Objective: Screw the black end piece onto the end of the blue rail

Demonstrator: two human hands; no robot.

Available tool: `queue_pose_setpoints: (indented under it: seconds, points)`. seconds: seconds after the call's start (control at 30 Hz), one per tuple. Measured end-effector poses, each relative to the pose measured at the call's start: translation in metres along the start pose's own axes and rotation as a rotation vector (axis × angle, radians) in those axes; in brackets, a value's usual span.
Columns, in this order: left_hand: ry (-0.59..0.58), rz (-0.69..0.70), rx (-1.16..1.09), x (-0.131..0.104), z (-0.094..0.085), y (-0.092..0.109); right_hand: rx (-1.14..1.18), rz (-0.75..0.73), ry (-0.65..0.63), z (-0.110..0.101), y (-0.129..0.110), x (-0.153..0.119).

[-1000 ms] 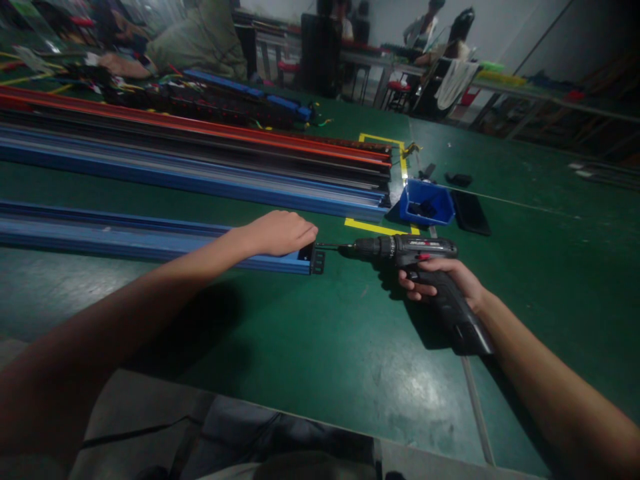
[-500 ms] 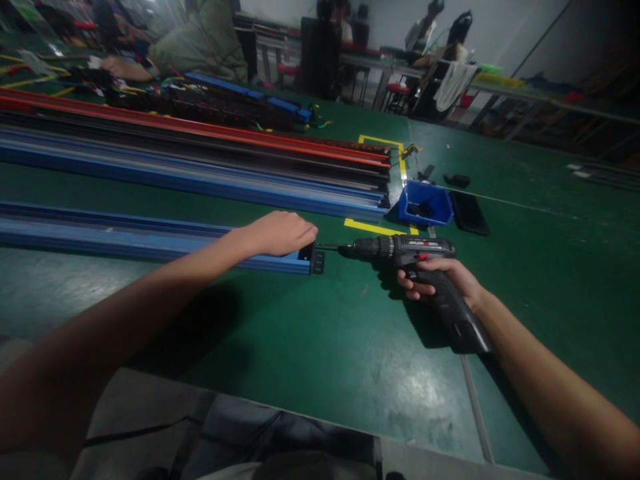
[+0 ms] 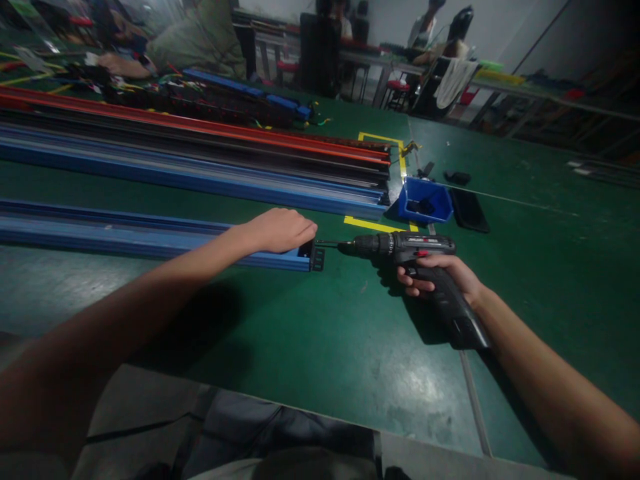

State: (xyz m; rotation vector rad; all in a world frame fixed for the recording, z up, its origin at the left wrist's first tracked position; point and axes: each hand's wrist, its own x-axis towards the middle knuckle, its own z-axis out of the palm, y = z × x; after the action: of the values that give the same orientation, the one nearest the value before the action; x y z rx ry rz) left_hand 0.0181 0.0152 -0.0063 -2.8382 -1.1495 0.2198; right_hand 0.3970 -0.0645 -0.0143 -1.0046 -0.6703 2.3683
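My right hand (image 3: 440, 277) is wrapped round the handle of a black cordless drill (image 3: 425, 247), held level and pointing left. Its long thin bit (image 3: 333, 243) reaches a black end bracket (image 3: 318, 259) at the right end of a blue metal rail (image 3: 270, 260). Over that same end, my left hand (image 3: 285, 230) lies closed on the rail, its fingers curled down. The fingertips are hidden, so whether they also pinch the bracket is unclear. The rail lies flat on the green table (image 3: 320, 347) and runs off to the left.
Behind lie more blue rails (image 3: 300, 193) and orange-red rails (image 3: 300, 137). A blue bin (image 3: 425, 203) with dark parts stands beyond the drill, beside a dark flat object (image 3: 470, 210). Across the table, a person's sleeve (image 3: 200, 43) and hand (image 3: 123, 65) show near bundled wires.
Almost nothing differs. The whole view has shifted very slightly; both hands, the drill and the rail keep the same places relative to one another.
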Motion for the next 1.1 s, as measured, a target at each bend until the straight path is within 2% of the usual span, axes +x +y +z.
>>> queue_pose_setpoints:
  seconds: [0.57, 0.77, 1.1]
  points:
    - [0.058, 0.027, -0.037, 0.0008, 0.0067, -0.0046, 0.022, -0.034, -0.058, -0.0019, 0.0007, 0.0001]
    - [0.016, 0.014, 0.004, 0.0001, 0.0027, -0.0017, 0.006, -0.039, -0.033, -0.0027, 0.0011, 0.0003]
    - [0.033, 0.037, 0.026, -0.0002, 0.0028, -0.0015, 0.038, -0.020, -0.045, -0.0036, 0.0014, 0.0001]
